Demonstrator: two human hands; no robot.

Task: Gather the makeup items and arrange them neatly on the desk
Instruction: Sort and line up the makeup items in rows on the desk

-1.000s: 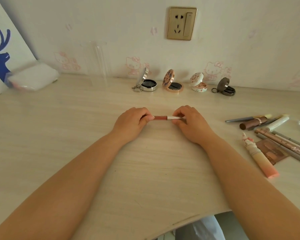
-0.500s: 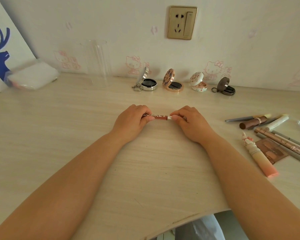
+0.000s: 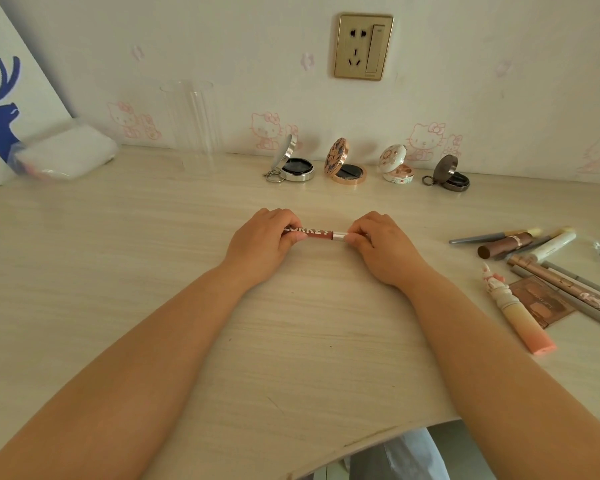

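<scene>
A pale wood-grain desk (image 3: 118,271) meets a white wall (image 3: 222,46) with faint pink cartoon prints. A gold socket (image 3: 363,46) sits on it.

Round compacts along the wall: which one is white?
The white floral round compact, third from the left, with a pale pan. The silver round compact, rose-gold patterned round compact and dark bronze round compact all hold dark pans.

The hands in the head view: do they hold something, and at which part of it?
Yes. Both hold one brown lip gloss tube lying level: the left hand grips its lettered brown end, the right hand pinches its silver cap end.
</scene>
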